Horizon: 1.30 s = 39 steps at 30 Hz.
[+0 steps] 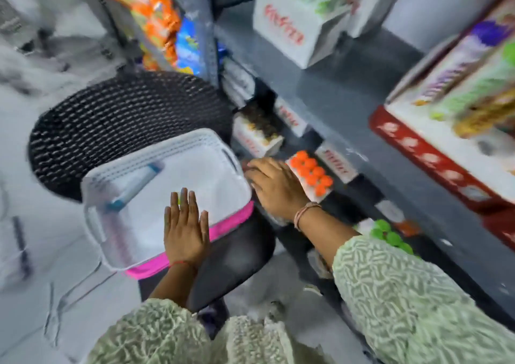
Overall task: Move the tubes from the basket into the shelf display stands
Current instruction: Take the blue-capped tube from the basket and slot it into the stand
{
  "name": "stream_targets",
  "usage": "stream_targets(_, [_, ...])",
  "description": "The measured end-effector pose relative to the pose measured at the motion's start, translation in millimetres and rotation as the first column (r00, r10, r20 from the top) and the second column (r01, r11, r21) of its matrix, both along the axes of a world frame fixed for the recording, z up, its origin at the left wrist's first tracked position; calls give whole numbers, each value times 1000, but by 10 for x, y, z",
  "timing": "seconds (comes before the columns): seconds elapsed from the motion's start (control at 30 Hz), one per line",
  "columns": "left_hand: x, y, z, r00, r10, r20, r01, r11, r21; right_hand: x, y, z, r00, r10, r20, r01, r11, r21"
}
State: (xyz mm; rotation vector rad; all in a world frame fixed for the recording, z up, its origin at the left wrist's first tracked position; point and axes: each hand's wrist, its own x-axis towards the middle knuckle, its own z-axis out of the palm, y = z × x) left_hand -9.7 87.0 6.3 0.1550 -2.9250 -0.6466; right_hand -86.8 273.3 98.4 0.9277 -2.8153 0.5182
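The basket (133, 213) sits on the person's lap, its far edge leaning toward a black woven stool (117, 118), so it stays within reach of both arms and close to the shelf (348, 104). Inside it one tube (136, 184) with teal ends shows, lying aslant near the far left corner; blur hides whether others remain. The left hand (186, 231) lies flat over the basket's near rim, fingers spread and holding nothing — a steadying hold, it seems, so the light basket does not tip or slide off the knee.

To the right, the right hand (274, 185) reaches into the lower shelf, palm down, just beside a stand (312, 175) packed with orange caps. Its fingers curl downward and their tips are hidden, so I cannot tell whether it pinches a tube or merely presses. My guess is that it is seating a tube or squaring the stand.

Farther right, near the sleeve, green caps (388, 234) mark another stand on the same level — tubes appear sorted by cap colour.
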Motion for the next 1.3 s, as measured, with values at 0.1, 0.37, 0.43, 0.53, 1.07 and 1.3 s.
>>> stream_targets(0.1, [221,-502,-270,982,165,95,-161,986,-46,-293,-696,-491,972,124,198,-134,990,40])
stream_targets(0.37, [433,-793,-706,963,266,29,-260,956,-138,-1072,-2386,-1392,899,311,308,-383,899,213])
stream_targets(0.43, [440,-817,-743,964,265,18,-260,953,-155,-1088,-2610,-1588,906,322,273,-398,868,297])
stream_targets(0.53, [444,-828,-738,962,271,45,-260,951,-168,-989,-2580,-1691,918,226,327,-327,897,297])
stream_targets(1.07, [-636,469,443,981,-146,-125,160,981,108,286,594,1342,838,-324,438,539,375,-754])
stream_targets(1.3, [-968,1875,1332,810,-475,-345,542,831,128,417,1511,2586,857,-499,132,509,776,-374])
